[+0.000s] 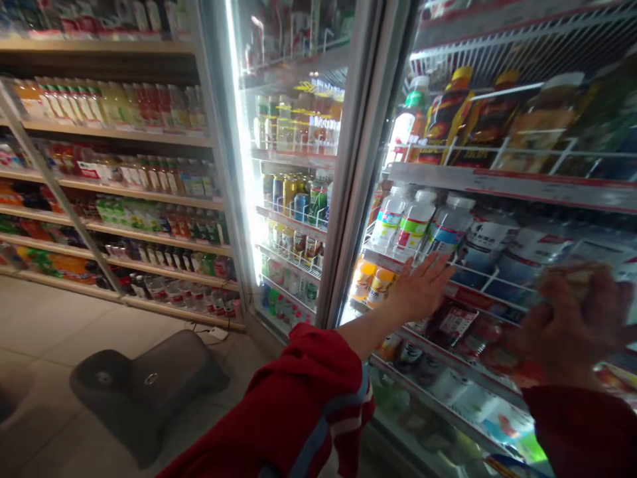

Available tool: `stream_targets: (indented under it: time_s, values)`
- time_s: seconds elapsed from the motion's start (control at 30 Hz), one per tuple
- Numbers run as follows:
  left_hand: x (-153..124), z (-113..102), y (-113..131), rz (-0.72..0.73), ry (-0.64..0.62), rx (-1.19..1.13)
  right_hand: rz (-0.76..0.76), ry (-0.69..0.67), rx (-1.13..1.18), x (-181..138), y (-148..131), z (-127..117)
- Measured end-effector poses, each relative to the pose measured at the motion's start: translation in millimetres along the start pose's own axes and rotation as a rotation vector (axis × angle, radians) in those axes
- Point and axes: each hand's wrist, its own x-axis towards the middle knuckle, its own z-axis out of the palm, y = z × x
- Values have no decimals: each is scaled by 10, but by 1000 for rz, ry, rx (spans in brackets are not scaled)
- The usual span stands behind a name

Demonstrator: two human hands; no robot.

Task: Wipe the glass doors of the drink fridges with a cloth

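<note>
The left hand [421, 290] lies flat against the glass door [478, 219] of a fridge. Its fingers are straight and almost side by side, the thumb stands a little apart, and it holds nothing. The red sleeve [298, 405] of this arm, with a blue and white stripe, comes up from the lower middle.

The right hand [572, 325] is further right on the same door, at about the same height. It is blurred. Its fingers look open and spread, with nothing between them, but I cannot tell if the palm really touches the glass.

The door fills the right half of the view and stands tilted. Behind the glass, just above the left hand, there are white bottles [413, 222] on a wire shelf. Small bottles with orange caps [371, 279] stand just left of this hand. One shelf higher there are dark bottles [448, 113] with yellow caps.

Left of the door a bright fridge section [293, 199] holds cans and bottles. Further left, open shelves [124, 192] carry many drinks. A grey step stool [144, 385] stands on the floor [50, 332] before them.
</note>
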Motion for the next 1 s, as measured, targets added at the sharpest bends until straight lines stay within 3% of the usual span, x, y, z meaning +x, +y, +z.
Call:
stream_targets:
  time_s: [0.17,0.33,0.43,0.6,0.73,0.87,1.0]
  values:
    - [-155,-9,-193,-28,26,-10,-41,-44,-42,-29,-275,141]
    - [-293,-96,-373,-52,-59,-65,-144,-118,-47,-65,-585,406]
    - [-350,-117,-455,-46,-102,-82,-149,-143,-93,-46,-615,408]
    - [-362,-66,-388,-17,-51,-75,-143,-172,-131,-58,-632,324]
    - [-301,-74,-260,7,-36,-110,-159,-151,-148,-118,-522,333]
    - [-215,-65,-167,-11,-25,-151,-223,-34,-202,-147,-190,274]
    - [-78,17,23,10,28,-143,-144,-2,-274,-145,49,126]
